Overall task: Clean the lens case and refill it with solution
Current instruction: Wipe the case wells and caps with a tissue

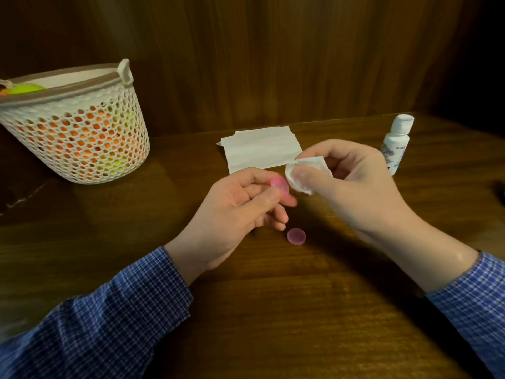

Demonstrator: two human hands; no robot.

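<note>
Centre of the frame: left hand (240, 203) raised above the wooden counter (273, 310), thumb and fingers pinching a small pink lens case (361, 184) piece, blurred, so cap or cup cannot be told apart. Just to its right: right hand (352, 181) curled round a crumpled white tissue (303, 173), wad held right against the pink piece, possibly touching. Below both hands, flat on the counter: a second pink round cap (296, 236), apart from the fingers. Behind the hands, upper centre: an unfolded white paper napkin (259, 149) lying flat. Right of the frame, partly hidden by the right hand: a small white solution bottle (397, 140), upright, cap on. Upper left: a white perforated basket (82, 138) with a grey-brown rim, orange and yellow-green contents showing through the holes. Lower corners: blue checked sleeves (109, 318) on both forearms
</note>
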